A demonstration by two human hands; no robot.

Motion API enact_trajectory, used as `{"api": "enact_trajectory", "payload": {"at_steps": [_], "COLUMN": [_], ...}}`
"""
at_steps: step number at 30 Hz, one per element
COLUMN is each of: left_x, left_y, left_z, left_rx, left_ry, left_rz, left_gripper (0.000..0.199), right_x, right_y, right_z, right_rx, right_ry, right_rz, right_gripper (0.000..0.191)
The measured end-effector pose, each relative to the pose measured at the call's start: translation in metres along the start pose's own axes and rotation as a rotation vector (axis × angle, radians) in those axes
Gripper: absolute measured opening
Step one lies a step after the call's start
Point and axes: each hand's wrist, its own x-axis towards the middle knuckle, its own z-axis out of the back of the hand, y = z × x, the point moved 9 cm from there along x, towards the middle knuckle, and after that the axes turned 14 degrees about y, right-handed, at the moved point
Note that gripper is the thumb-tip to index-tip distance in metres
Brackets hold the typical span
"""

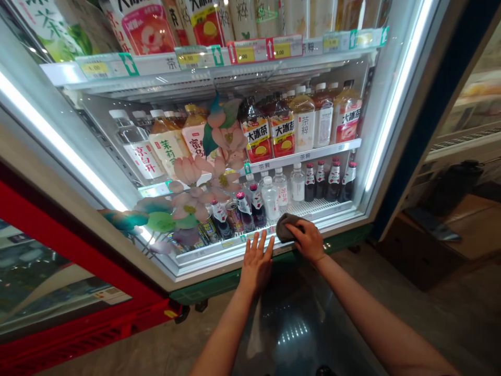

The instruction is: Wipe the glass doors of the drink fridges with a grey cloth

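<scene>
Grey cloth (287, 228) pinched in right hand (310, 242) at cooler sill (211, 270); left hand (257, 262) spread; brownish floor (164, 344) below.

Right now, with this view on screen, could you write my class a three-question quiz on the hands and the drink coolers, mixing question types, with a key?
1. Multiple choice: who holds the dark cloth? A) left hand alone; B) right hand alone; C) both hands.
2. True or false: the left hand is clenched into a fist.
3. Fill in: the cooler frame at the picture's left edge is ____.

Key: 1 B; 2 false, its fingers are extended; 3 red.
</scene>
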Motion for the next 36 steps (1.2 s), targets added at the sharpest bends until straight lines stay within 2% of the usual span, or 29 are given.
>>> {"api": "enact_trajectory", "payload": {"at_steps": [2,4,7,9,11,13,15,17,21,25,28,33,36], "left_x": [0.002,0.004,0.005,0.006,0.008,0.010,0.014,0.018,0.025,0.030,0.031,0.034,0.037], "left_y": [-0.001,-0.002,-0.002,-0.004,-0.006,-0.008,-0.009,-0.012,-0.019,-0.027,-0.035,-0.047,-0.050], "left_z": [0.000,-0.001,-0.001,-0.003,-0.003,-0.004,-0.006,-0.011,-0.023,-0.030,-0.028,-0.027,-0.028], "left_rx": [0.000,0.004,0.018,0.026,0.024,0.015,0.008,0.007,0.007,-0.003,-0.011,-0.013,-0.021], "left_ry": [0.014,0.011,-0.011,-0.015,-0.016,-0.015,-0.011,-0.023,-0.066,-0.055,-0.023,0.045,0.044], "left_rz": [-0.002,-0.005,-0.012,-0.029,-0.043,-0.048,-0.050,-0.055,-0.076,-0.089,-0.106,-0.135,-0.130], "left_gripper": [0.082,0.083,0.083,0.083,0.085,0.086,0.086,0.085,0.082,0.081,0.081,0.080,0.081], "right_x": [-0.009,-0.023,-0.030,-0.025,-0.017,-0.019,-0.034,-0.049,-0.047,-0.039,-0.051,-0.057,-0.049], "right_y": [-0.027,-0.039,-0.029,-0.026,-0.040,-0.066,-0.089,-0.098,-0.092,-0.112,-0.122,-0.106,-0.119], "right_z": [0.011,0.009,-0.009,-0.011,0.001,0.019,0.032,0.030,0.016,0.028,0.030,0.010,0.017], "right_rx": [0.019,0.033,0.052,0.057,0.067,0.083,0.092,0.099,0.121,0.119,0.139,0.180,0.187], "right_ry": [-0.083,-0.081,0.046,0.084,0.021,-0.115,-0.249,-0.274,-0.153,-0.218,-0.265,-0.164,-0.185], "right_rz": [-0.191,-0.283,-0.203,-0.159,-0.218,-0.360,-0.517,-0.584,-0.496,-0.548,-0.623,-0.530,-0.517], "right_gripper": [0.053,0.051,0.050,0.050,0.051,0.051,0.051,0.050,0.045,0.047,0.050,0.051,0.053]}}
